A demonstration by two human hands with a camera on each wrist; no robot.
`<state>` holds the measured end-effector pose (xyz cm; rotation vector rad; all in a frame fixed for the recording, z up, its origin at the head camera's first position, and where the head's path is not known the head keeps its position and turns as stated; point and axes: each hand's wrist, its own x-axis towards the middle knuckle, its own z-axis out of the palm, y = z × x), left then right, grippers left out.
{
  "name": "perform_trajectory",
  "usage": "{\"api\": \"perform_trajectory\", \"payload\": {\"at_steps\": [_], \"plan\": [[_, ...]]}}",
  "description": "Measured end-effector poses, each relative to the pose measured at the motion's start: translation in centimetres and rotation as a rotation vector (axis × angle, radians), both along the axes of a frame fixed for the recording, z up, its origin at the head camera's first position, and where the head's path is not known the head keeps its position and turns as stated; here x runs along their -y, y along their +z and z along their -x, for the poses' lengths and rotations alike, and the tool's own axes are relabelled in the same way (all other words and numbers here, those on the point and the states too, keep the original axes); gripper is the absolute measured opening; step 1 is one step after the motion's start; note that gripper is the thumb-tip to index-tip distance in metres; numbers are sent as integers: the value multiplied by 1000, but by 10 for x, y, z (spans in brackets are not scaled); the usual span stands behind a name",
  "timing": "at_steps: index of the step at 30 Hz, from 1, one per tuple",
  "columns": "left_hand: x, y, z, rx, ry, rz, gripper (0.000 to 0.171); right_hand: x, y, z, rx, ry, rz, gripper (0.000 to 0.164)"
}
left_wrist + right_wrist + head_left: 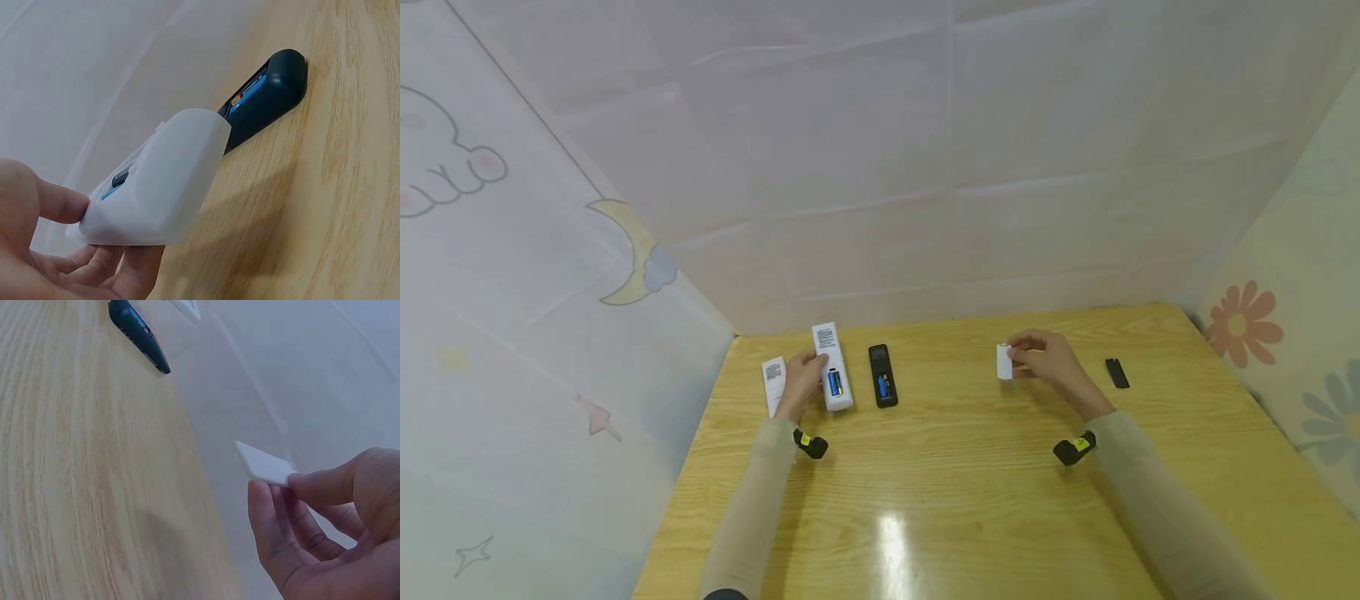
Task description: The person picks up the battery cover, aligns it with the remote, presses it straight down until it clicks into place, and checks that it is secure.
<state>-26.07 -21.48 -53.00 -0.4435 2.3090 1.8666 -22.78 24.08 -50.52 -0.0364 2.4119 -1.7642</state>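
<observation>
Left hand point(803, 382): curled round white remote point(835, 362), left of frame centre; long axis up-frame, top leaning left.
Right hand point(1048, 362): pinching white cover point(1003, 363), right of frame centre.
Between them: black remote point(880, 363).

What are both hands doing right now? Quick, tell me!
Left hand: closed, holding the open-backed white remote.
Right hand: closed, pinching the small white cover in its fingers.
</observation>
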Motion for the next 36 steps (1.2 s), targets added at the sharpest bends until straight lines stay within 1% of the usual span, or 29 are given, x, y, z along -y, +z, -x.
{"api": "perform_trajectory", "payload": {"at_steps": [6, 11, 16, 20, 29, 36], "plan": [[-3, 2, 0, -11, 1, -17, 64, 0, 5, 1, -13, 8, 21, 37], [-7, 4, 0, -16, -2, -25, 62, 0, 10, 1, -8, 22, 25, 40], [-11, 9, -2, -30, -29, -56, 62, 0, 16, 0, 1, 35, 37, 41], [-14, 13, -3, -36, -52, -64, 62, 1, 22, -1, -16, 38, 50, 39], [-19, 13, 0, -38, -68, -76, 61, 3, 28, 0, -32, 53, 57, 39], [-24, 13, -3, -62, -88, -60, 56, 2, 29, 1, -55, 60, 54, 38]]}}
